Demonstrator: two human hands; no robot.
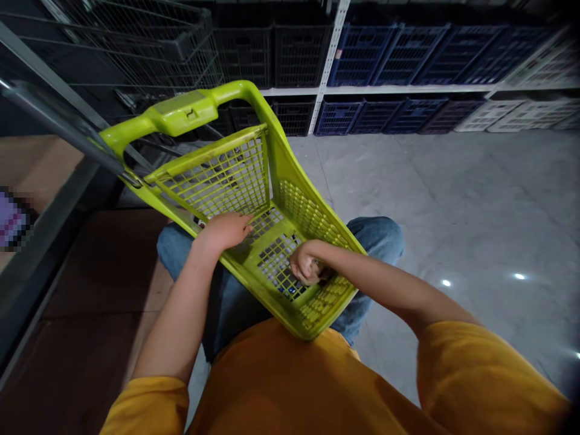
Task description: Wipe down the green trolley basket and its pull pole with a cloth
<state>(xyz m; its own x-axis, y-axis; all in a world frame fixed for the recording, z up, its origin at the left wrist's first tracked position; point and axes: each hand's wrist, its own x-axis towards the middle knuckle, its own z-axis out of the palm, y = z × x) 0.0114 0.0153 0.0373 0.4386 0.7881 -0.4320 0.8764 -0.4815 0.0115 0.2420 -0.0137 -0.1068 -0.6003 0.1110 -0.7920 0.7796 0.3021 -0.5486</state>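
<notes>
A lime-green plastic shopping basket (290, 151) with a moulded handle and grid walls lies tilted across my knees, its inside facing up toward me. My left hand (229, 231) reaches over its near left rim, wrist at the edge, fingers partly curled inside; what is under them is hidden. Deeper in, my right hand (308, 264) is closed low by the right wall, near the grid floor. Something pale may be within its bent fingers, too unclear to name. A grey metal bar (58, 124) meets the basket beside the handle.
Wire shopping carts (181, 51) stand at the back left. Blue crates (362, 57), dark crates (301, 57) and pale crates (489, 115) fill a white metal shelf rack (327, 66). To the left are a brown ledge (90, 266) and a blurred purple object (12, 217).
</notes>
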